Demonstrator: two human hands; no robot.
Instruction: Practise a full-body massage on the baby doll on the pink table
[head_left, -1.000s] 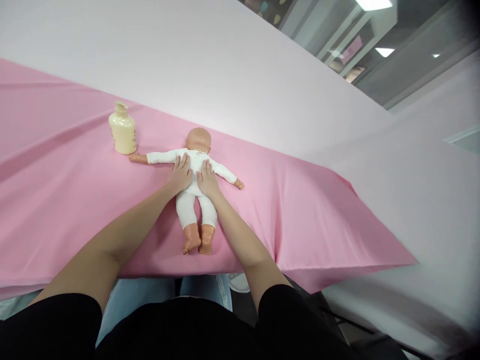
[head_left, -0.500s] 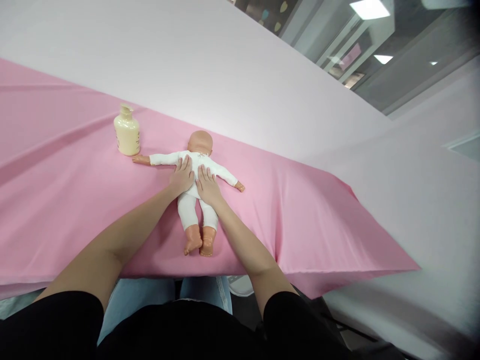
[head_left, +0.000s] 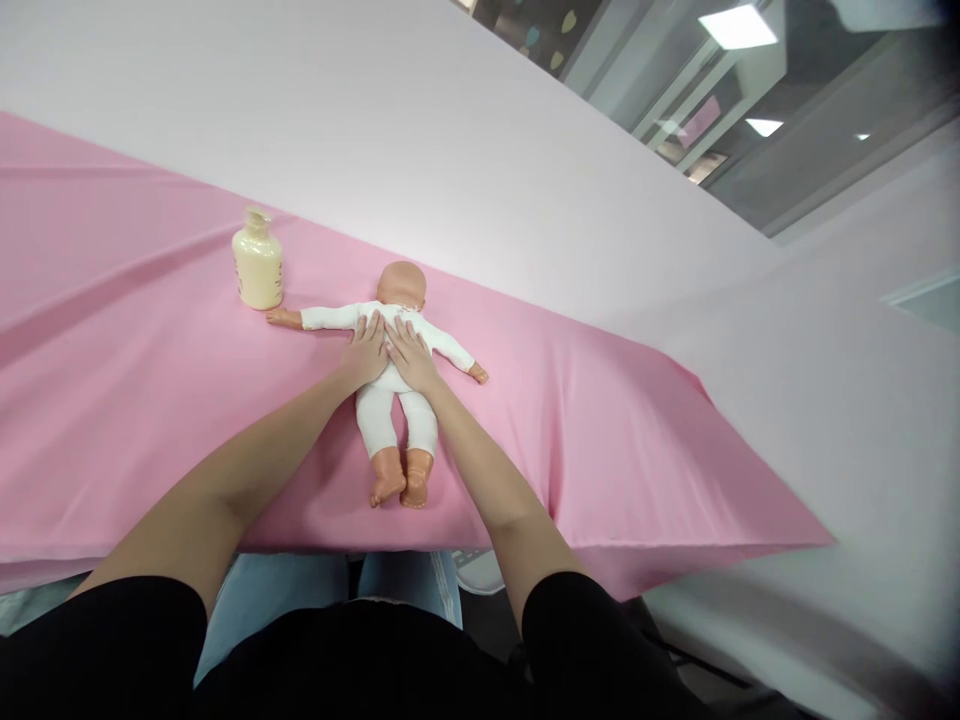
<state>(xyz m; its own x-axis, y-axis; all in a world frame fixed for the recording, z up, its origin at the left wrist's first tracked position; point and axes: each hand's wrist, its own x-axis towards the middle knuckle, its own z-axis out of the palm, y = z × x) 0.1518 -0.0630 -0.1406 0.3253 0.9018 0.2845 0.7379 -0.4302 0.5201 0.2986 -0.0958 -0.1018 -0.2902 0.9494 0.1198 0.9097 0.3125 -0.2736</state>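
Observation:
A baby doll [head_left: 395,420] in a white suit lies on its back on the pink cloth [head_left: 150,400], head away from me, arms spread out. My left hand [head_left: 365,352] rests flat on the doll's chest, fingers apart. Beside it my right hand [head_left: 410,358] lies flat on the chest too, its fingertips touching those of the left. Neither hand grips anything. A cream bottle [head_left: 258,262] stands upright just beyond the doll's outstretched hand on the left.
The pink cloth covers the table and drops off at the near edge, above my lap. A pale pink wall [head_left: 420,130] rises right behind the table. At the top right are glass and ceiling lights.
My two hands have slid a little up the doll's chest and drawn together, so the fingertips now touch. The doll and the bottle have stayed where they were.

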